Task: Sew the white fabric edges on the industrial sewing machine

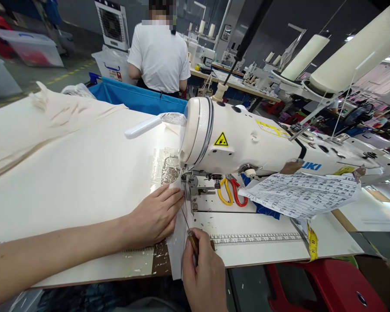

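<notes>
My left hand [157, 212] lies flat with fingers stretched toward the needle area, pressing on a narrow strip of white fabric [177, 255]. The strip runs from under the presser foot [187, 190] down past the table's front edge. In my right hand [204, 268], the fingers are closed round the wooden handle of an awl [193, 243]. Its thin metal shaft points up and left along the fabric, with the tip close to the presser foot. Above both hands stands a white sewing machine [240, 134].
Red- and yellow-handled scissors [233, 191] lie behind the needle area. A handwritten sheet [302, 195] hangs from the machine. A yellow tape measure [312, 242] droops over the right front edge. Cream fabric [52, 112] lies at left. Beyond a blue bin [139, 97] stands a person [160, 52].
</notes>
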### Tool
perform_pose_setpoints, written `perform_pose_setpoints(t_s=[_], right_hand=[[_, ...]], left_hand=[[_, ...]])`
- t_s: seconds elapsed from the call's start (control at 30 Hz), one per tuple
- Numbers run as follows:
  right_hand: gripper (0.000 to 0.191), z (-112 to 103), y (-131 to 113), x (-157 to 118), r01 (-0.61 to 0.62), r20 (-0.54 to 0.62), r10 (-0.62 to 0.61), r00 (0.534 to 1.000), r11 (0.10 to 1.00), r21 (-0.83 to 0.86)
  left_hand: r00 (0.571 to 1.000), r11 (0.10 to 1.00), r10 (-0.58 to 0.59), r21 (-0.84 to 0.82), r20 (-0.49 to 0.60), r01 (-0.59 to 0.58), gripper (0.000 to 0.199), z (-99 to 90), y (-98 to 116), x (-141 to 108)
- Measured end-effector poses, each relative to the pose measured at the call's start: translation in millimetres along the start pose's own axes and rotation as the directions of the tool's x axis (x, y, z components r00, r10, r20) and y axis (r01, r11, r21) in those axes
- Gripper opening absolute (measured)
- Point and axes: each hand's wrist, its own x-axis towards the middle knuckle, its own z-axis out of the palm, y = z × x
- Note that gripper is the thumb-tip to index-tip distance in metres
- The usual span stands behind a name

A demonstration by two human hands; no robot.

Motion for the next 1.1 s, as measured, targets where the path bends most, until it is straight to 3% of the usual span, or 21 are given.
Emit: perform_pose_setpoints(t_s=[0.13, 0.23, 0.43, 0.57, 0.77, 1.1], right_hand=[[0.027, -2, -2, 10, 0.085, -0.053, -0.089, 0.995, 0.994, -0.072], [0.029, 0, -2, 14, 0.086, -0.048, -0.090, 0.995, 0.993, -0.084], [0.031, 6, -2, 23, 0.090, -0.047, -0.095, 0.994, 0.991, -0.096], [0.031, 8, -3, 27, 0.049, -0.039, -0.052, 0.998, 0.996, -0.069], [0.025, 7, -9, 21, -0.117, 0.063, 0.110, 0.992, 0.986, 0.121], [0.025, -2, -4, -2, -0.228, 0.132, 0.201, 0.971, 0.943, 0.241]], left_hand=[[1.000, 1.000, -0.011, 0.019, -0.016, 0.011, 0.043, 4.3, -5, 0], [0.999, 0.999, -0.023, 0.022, -0.036, 0.024, 0.042, 3.8, -9, 3], [0.995, 0.995, -0.096, 0.012, 0.031, 0.096, 0.039, -2.6, -14, 11], [0.998, 0.997, -0.061, 0.038, -0.004, 0.062, 0.041, 3.8, -26, 12], [0.998, 0.987, -0.036, 0.154, -0.054, 0.044, 0.036, 4.9, -43, 12], [0.995, 0.998, -0.004, 0.054, -0.102, 0.010, 0.038, 6.7, -8, 7]])
